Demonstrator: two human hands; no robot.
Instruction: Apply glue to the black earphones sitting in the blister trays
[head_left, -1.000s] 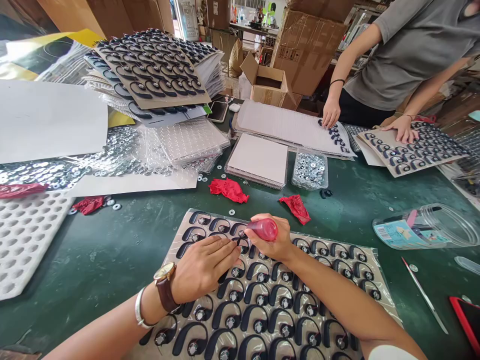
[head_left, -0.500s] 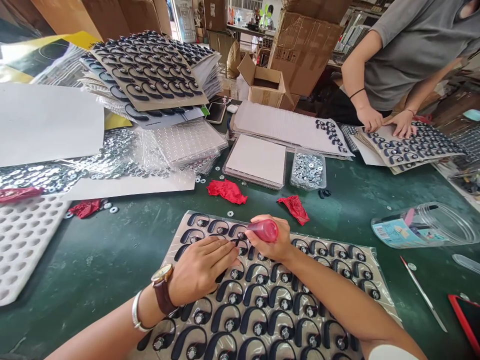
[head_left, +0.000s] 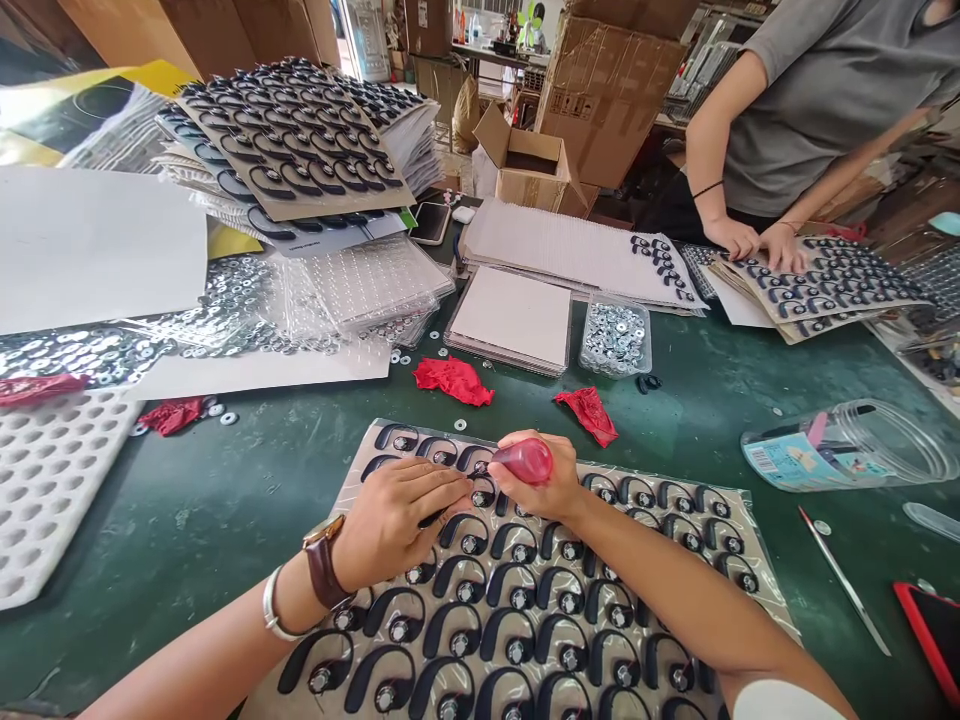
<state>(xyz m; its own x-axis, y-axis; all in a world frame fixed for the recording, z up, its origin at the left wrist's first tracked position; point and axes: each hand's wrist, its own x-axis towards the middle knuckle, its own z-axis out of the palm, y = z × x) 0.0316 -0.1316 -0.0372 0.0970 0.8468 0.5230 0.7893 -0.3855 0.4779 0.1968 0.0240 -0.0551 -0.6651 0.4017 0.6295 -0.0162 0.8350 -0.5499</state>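
A cardboard sheet (head_left: 739,530) under clear film lies in front of me, covered with rows of black ear hooks (head_left: 517,600) with metal centres. My left hand (head_left: 394,520), with a brown watch and a bangle on the wrist, rests fingers flat and pressed on the hooks near the sheet's far left. My right hand (head_left: 547,480) is closed round a small pink-red bottle (head_left: 525,460), whose tip points left at a hook just beyond my left fingertips.
Red crumpled scraps (head_left: 454,380) and loose washers lie beyond the sheet. A clear tub of washers (head_left: 616,340), stacked hook sheets (head_left: 292,140), white foam trays (head_left: 45,470), a clear jar (head_left: 847,450) and a metal pick (head_left: 844,580) surround it. Another person's hands (head_left: 750,240) press a sheet at far right.
My left hand has slid slightly forward and its fingers drew closer to the bottle tip. The other person's left hand moved from the white tray to the sheet beside their right hand.
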